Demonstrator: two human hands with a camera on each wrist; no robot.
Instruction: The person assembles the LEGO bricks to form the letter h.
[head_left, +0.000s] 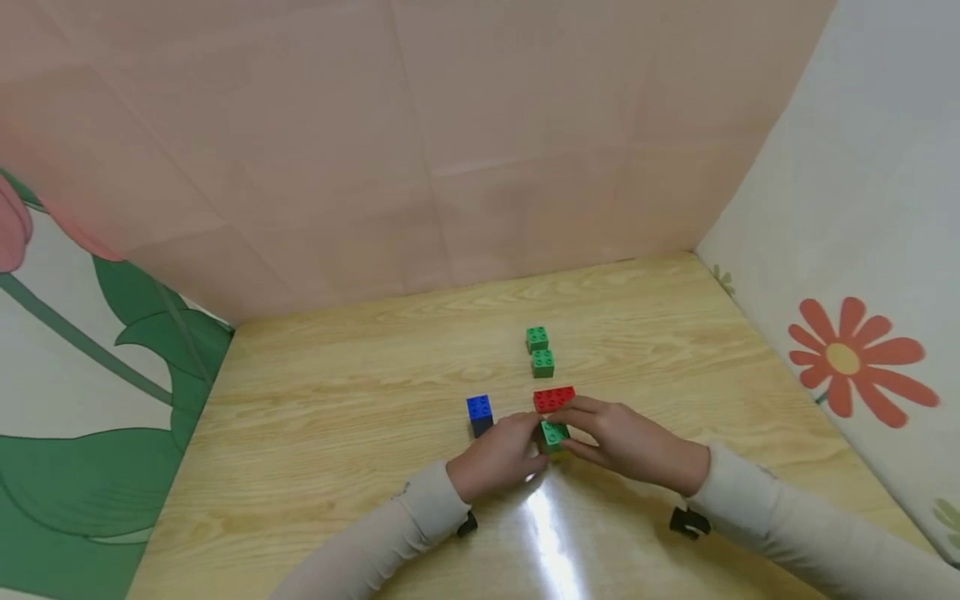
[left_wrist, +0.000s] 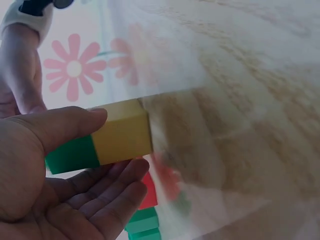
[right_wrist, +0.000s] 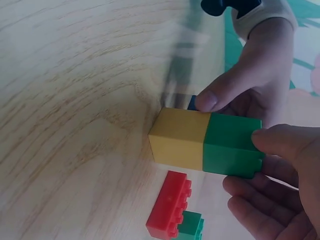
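Note:
Between both hands stands a two-brick stack, a green brick [head_left: 553, 435] on top of a yellow brick [right_wrist: 177, 142], in front of the red brick. My left hand [head_left: 498, 457] pinches this stack from the left, its thumb across the yellow brick [left_wrist: 122, 131] in the left wrist view. From the right, my right hand [head_left: 630, 442] holds the green brick [right_wrist: 232, 142] between thumb and fingers. Just beyond the hands lies a red brick [head_left: 551, 399] with several studs, partly covered by the right fingers. A blue brick [head_left: 478, 408] stands beside the left hand.
Farther back on the wooden table [head_left: 360, 375] are two small green bricks, a nearer one [head_left: 543, 363] and a farther one [head_left: 537, 337]. A pinkish covering [head_left: 450, 150] rises along the back edge, and a flower-decorated wall [head_left: 847, 208] borders the right side.

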